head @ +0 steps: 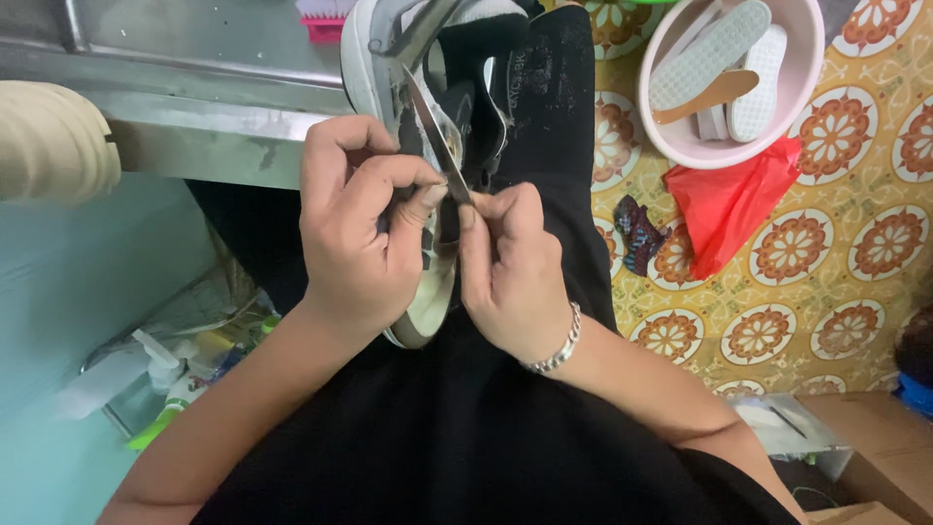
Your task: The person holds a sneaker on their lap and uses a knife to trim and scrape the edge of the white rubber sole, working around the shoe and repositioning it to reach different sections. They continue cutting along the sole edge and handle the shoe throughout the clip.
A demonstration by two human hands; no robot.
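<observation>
The left hand (355,228) grips the shoe (428,117), and the right hand (510,267) pinches the knife (437,141), tip pointing to 11 o'clock. If the blade slips, it could cut the left thumb just beside it.

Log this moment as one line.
left hand: grips sneaker | right hand: holds thin blade against it | on lap | pink basin with insoles nearby
</observation>
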